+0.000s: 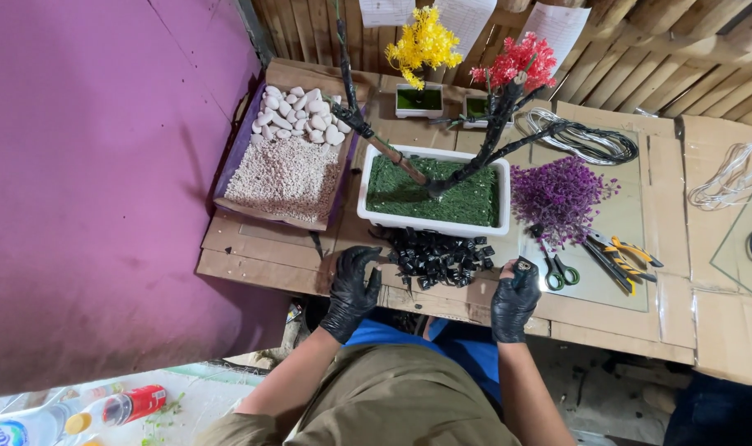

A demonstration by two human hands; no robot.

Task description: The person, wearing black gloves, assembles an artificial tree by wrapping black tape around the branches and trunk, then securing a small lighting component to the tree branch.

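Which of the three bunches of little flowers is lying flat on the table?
The purple bunch, lying beside the white planter. The yellow and red bunches stand upright in small pots behind.

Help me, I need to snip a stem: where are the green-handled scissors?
In the head view, the scissors lie right of centre, between the gloved right hand and the orange-handled pliers, below the purple foliage.

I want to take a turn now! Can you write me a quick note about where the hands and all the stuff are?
Left hand: gloved, resting on the table edge, fingers touching the pile of black pieces.
Right hand: gloved, grip closed on one small black piece.
White planter: behind the pile, filled with green, dark bare branches standing in it.
Purple sprigs, scissors and pliers lie to the right; tray of pebbles to the left.
Done: trunk planted.
Left: branches carry no purple yet.
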